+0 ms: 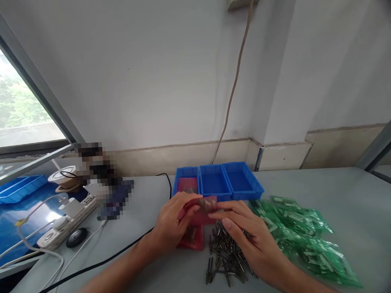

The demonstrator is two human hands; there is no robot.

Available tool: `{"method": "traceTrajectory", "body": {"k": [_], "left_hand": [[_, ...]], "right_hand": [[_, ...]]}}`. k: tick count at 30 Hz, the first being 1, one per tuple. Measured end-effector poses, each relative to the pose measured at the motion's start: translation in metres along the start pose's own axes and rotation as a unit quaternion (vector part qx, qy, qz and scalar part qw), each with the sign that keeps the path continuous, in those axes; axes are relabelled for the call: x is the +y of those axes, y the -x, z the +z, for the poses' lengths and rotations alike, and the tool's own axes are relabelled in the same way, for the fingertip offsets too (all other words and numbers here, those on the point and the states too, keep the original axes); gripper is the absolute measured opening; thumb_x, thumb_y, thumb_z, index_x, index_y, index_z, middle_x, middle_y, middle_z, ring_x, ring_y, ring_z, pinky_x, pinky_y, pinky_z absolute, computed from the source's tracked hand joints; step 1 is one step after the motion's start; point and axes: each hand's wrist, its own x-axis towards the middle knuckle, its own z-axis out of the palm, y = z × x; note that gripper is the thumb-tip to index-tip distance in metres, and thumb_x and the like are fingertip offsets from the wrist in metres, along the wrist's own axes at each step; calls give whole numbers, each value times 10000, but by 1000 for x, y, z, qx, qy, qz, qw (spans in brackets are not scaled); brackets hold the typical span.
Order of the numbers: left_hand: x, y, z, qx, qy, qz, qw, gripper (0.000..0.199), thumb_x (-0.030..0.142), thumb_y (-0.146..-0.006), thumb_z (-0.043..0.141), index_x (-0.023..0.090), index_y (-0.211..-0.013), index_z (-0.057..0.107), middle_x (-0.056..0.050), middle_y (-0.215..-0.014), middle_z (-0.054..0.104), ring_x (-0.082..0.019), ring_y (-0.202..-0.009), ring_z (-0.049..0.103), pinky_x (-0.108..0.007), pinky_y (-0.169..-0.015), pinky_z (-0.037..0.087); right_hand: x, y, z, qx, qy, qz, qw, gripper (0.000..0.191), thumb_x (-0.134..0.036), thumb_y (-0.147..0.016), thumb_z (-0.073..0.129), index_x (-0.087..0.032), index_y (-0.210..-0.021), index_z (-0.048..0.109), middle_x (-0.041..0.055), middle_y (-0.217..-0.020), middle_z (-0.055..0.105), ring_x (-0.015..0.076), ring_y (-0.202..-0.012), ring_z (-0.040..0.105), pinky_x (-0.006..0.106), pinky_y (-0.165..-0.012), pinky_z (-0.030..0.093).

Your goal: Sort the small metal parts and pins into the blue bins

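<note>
Bags of green plastic [307, 241] sprawl right of the blue trays [215, 185]. In front of the trays, the left hand [172, 221] pinches one end of a red plastic bag [201, 217]; the right hand [254, 235] reaches its other end, grip unclear. The bag should handle light, limp and slippery, best taken by its edges. Metal pins [223, 251], nearer than the trays, look hard and stiff.

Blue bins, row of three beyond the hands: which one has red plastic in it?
The leftmost bin, just beyond the left hand: red plastic shows inside; the middle bin and rightmost bin show only blue.
</note>
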Motion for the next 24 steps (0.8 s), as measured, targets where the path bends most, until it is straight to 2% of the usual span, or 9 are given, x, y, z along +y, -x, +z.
{"method": "traceTrajectory", "body": {"k": [2,4,6,9,12,15,18,21,24], "left_hand": [[-1,1,2,7,4,-55,998,308,300,-1101,573,279,-1406,609,-63,-1312,728,-214,-1179,706,-337,-1021,579],[-1,2,3,14,21,-74,997,310,327,-1101,570,264,-1403,605,-68,-1335,719,-217,-1177,710,-336,-1011,586],[-2,3,2,2,51,-69,996,271,306,-1126,496,245,-1349,636,-69,-1267,735,-207,-1125,718,-332,-993,586],[-2,3,0,-42,81,-51,995,358,217,-1137,358,237,-1360,637,-80,-1269,723,-211,-1165,690,-362,-1050,554],[-3,2,0,-65,67,-17,995,434,141,-1091,360,247,-1447,586,-92,-1321,695,-230,-1208,660,-402,-1078,534],[-3,0,1,-60,45,12,997,462,96,-1054,406,240,-1455,583,-104,-1290,699,-236,-1181,654,-402,-1035,547],[0,-5,0,-43,29,39,998,390,116,-1052,481,230,-1387,644,-109,-1241,703,-237,-1134,650,-394,-992,547],[3,-9,-3,-38,17,58,997,259,202,-1064,575,217,-1285,710,-96,-1096,692,-222,-1001,638,-363,-882,544],[6,-10,-4,-27,-5,66,997,169,288,-1060,632,181,-1035,761,-73,-941,637,-203,-884,587,-339,-794,525]], "right_hand": [[0,-1,0,-8,-24,2,1000,292,-285,-1126,490,-334,-1194,770,45,-1202,746,246,-1200,636,392,-1062,468],[1,-2,1,-5,-48,25,999,292,-286,-1121,495,-338,-1194,772,42,-1155,761,246,-1151,655,391,-1024,493],[1,-3,2,7,-60,57,997,291,-275,-1108,503,-344,-1187,774,42,-1159,758,251,-1131,659,390,-999,504],[4,-3,2,30,-59,106,992,266,-250,-1063,557,-352,-1178,774,34,-1152,748,253,-1073,659,382,-955,508],[7,-3,2,46,-62,144,987,191,-271,-1009,647,-335,-1135,776,22,-1074,736,228,-909,647,355,-851,515],[9,-4,1,55,-79,162,982,149,-316,-996,669,-303,-1103,772,21,-1013,729,215,-830,629,339,-786,509],[10,-5,1,63,-102,169,978,139,-319,-1003,646,-277,-1087,749,28,-1000,728,218,-831,626,334,-772,501],[10,-5,2,65,-113,154,979,117,-329,-1021,630,-266,-1058,722,30,-1009,705,217,-865,614,322,-781,484],[10,-6,2,89,-92,145,981,193,-403,-1044,626,-254,-932,676,14,-907,627,199,-796,553,304,-724,453]]}}
